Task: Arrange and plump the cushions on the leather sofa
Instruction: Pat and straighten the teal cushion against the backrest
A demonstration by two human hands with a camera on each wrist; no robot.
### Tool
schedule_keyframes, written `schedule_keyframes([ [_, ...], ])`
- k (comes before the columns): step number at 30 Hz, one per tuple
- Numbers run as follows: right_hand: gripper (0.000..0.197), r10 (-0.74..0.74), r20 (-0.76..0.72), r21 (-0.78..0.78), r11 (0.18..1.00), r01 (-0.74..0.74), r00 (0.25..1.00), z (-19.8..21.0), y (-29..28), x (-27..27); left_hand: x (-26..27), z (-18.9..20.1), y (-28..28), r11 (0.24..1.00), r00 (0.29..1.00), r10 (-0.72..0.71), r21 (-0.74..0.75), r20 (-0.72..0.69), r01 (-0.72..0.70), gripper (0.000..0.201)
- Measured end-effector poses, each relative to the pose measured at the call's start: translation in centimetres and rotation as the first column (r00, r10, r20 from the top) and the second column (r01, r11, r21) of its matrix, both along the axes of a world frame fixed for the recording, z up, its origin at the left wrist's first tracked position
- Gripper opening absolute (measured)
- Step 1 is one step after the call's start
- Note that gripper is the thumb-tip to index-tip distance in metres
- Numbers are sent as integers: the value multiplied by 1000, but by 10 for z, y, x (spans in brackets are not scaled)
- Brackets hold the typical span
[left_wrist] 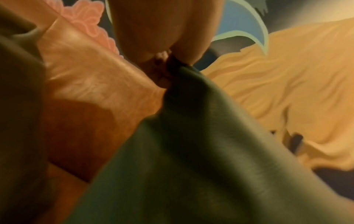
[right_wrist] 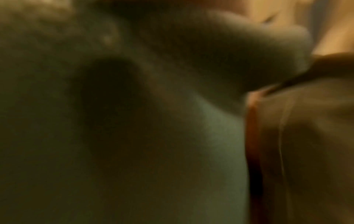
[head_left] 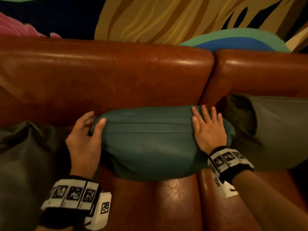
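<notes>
A teal cushion [head_left: 150, 144] lies on its side in the middle of the brown leather sofa [head_left: 108, 77], zip seam up, leaning against the backrest. My left hand [head_left: 95, 120] grips its left end, thumb on top and fingers curled behind the corner. In the left wrist view the fingers [left_wrist: 162, 37] pinch that corner of the teal cushion [left_wrist: 191, 151]. My right hand [head_left: 206, 124] lies flat on the cushion's right end with straight, spread fingers. The right wrist view is blurred and filled by teal cushion fabric [right_wrist: 191, 136].
An olive cushion [head_left: 25, 155] lies on the seat at the left, close to my left wrist. A grey-green cushion [head_left: 270, 130] leans at the right, touching the teal one. A painted wall [head_left: 166, 19] rises behind the backrest. Bare seat leather [head_left: 166, 205] shows in front.
</notes>
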State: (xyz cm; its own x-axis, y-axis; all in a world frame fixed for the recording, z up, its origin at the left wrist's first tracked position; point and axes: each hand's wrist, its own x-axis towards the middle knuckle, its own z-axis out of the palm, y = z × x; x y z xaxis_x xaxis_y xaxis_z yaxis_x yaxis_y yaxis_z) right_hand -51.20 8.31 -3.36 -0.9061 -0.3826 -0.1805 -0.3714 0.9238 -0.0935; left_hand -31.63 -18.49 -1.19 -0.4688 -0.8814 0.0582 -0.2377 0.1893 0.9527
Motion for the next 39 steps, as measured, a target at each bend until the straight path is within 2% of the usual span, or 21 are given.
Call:
schedule_keyframes([
  [2,57,-218,-78,-95,973,210,973,6,4,-5,-2,2,-5,998,996,65,23,58,-66,48],
  [3,60,-359,-78,-183,922,341,930,12,5,-7,-1,6,-8,995,989,100,2,108,-101,49],
  [5,72,-555,81,-413,737,535,828,26,11,-13,1,11,-11,988,969,147,-84,198,-133,48],
  [7,75,-611,305,-544,518,660,731,24,26,-20,2,17,-9,984,953,151,-130,262,-120,52],
  [9,77,-609,482,-554,345,758,630,18,38,-21,2,19,-7,991,933,108,-110,344,-75,54],
  [11,60,-535,595,-559,261,787,599,20,41,-20,1,22,-9,994,915,66,-102,398,-27,49],
  [14,30,-381,635,-655,196,730,672,49,38,-15,0,34,-13,999,957,-12,-44,290,26,34],
  [17,20,-262,655,-704,131,698,709,66,43,-8,3,32,-12,968,998,-44,248,53,29,20],
  [20,34,-273,749,-595,122,794,603,46,43,-10,-3,5,-13,855,998,61,517,-27,-38,22],
  [21,43,-275,771,-563,127,817,574,43,40,-10,-9,1,-10,853,998,62,520,0,-53,23],
  [24,88,-214,862,-473,-12,881,460,29,38,-23,-30,5,-3,942,1000,0,334,16,-5,25],
  [25,96,-194,870,-468,-35,883,453,27,39,-25,-35,7,0,959,1000,-19,283,23,11,37],
  [27,89,-189,864,-472,13,881,466,34,39,-26,-37,7,3,970,996,20,241,86,-41,69],
  [29,52,-258,789,-550,105,828,557,58,36,-21,-32,4,-1,960,984,129,233,125,-156,92],
  [30,32,-263,753,-590,136,796,603,70,36,-18,-27,6,-5,958,980,159,222,121,-183,87],
  [31,25,-244,735,-619,138,773,633,79,37,-14,-22,7,-8,964,981,163,194,106,-182,72],
  [34,27,-165,742,-647,83,758,650,91,37,-7,-12,27,-6,992,994,102,76,46,-105,24],
  [36,39,-139,789,-581,153,800,599,75,33,-12,-17,19,-11,994,991,61,78,119,-71,24],
  [37,54,-172,817,-521,192,832,551,63,29,-18,-23,13,-13,992,979,31,111,201,-54,30],
  [38,68,-188,838,-477,203,855,512,58,25,-24,-30,9,-14,984,961,-6,173,276,-43,34],
  [39,69,-189,838,-476,203,856,511,57,21,-32,-38,11,-12,968,951,-34,247,307,-45,35],
])
